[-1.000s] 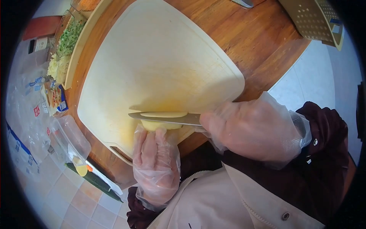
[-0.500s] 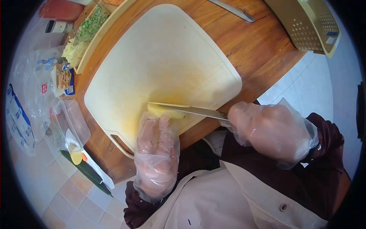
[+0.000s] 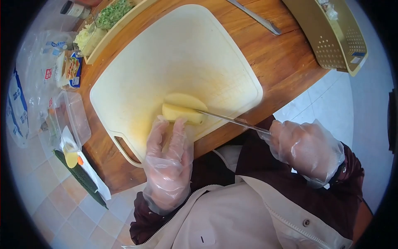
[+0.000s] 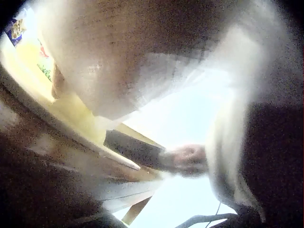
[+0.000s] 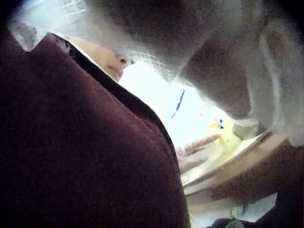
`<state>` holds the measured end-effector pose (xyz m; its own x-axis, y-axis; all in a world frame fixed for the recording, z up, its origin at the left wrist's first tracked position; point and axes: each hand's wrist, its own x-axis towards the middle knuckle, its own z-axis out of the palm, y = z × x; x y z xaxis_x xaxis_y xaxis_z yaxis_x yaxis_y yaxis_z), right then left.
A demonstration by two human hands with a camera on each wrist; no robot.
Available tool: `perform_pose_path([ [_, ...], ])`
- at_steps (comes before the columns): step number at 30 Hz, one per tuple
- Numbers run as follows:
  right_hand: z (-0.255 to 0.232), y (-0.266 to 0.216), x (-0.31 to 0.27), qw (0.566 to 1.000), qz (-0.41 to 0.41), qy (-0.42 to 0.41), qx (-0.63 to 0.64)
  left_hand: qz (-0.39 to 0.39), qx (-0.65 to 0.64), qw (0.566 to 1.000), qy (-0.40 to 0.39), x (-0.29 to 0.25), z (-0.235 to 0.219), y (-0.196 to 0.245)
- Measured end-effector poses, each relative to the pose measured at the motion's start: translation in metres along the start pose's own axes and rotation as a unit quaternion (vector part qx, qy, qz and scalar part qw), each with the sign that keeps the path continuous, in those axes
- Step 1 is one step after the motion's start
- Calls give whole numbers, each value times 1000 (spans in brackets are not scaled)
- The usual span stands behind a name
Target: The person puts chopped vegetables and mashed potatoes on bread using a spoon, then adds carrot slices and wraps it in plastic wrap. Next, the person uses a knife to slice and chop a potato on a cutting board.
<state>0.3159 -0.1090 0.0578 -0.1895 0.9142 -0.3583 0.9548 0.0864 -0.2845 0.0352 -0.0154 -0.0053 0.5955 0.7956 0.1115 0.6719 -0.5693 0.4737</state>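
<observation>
On the white cutting board [image 3: 166, 54] lies a peeled yellow potato [image 3: 180, 113], cut flat on its far side. A thin potato slice [image 3: 186, 100] lies right behind it. My left hand [image 3: 168, 166], in a clear plastic glove, rests its extended fingertips at the potato's near edge. My right hand [image 3: 306, 149], gloved too, grips the handle of a kitchen knife [image 3: 234, 120]; the blade points left, its tip overlapping the potato's right part. In the left wrist view the dark knife blade [image 4: 135, 149] shows past the blurred left hand.
A wooden tray at the upper left holds chopped greens [image 3: 114, 14] and a pale shredded heap [image 3: 88, 38]. To the left are a clear plastic box [image 3: 78, 112], plastic bags and a cucumber [image 3: 83, 178]. A perforated gold basket [image 3: 331, 50] and metal utensil [image 3: 257, 17] lie at the upper right.
The slice beside the blade has come away and lies flat behind the potato. The knife and right hand have drawn back to the right; the left fingers have spread a little.
</observation>
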Motion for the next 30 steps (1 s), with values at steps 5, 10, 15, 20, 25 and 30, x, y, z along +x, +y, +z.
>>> perform_pose_path([
  [5,-3,-3,5,1000,2,0,30,-6,7,1000,14,-1,2,2],
  [10,-15,-23,31,970,120,-59,204,-15,-10,1000,24,-4,5,-1],
  [15,2,-21,42,993,-16,7,117,-19,-33,999,27,-3,5,-2],
  [20,3,-21,46,989,-75,92,83,-12,-49,998,31,-1,5,-5],
  [25,-1,-22,49,987,-57,29,147,0,-61,997,51,-3,10,-9],
  [30,1,-24,51,986,-74,84,123,11,-77,995,55,-2,10,-10],
])
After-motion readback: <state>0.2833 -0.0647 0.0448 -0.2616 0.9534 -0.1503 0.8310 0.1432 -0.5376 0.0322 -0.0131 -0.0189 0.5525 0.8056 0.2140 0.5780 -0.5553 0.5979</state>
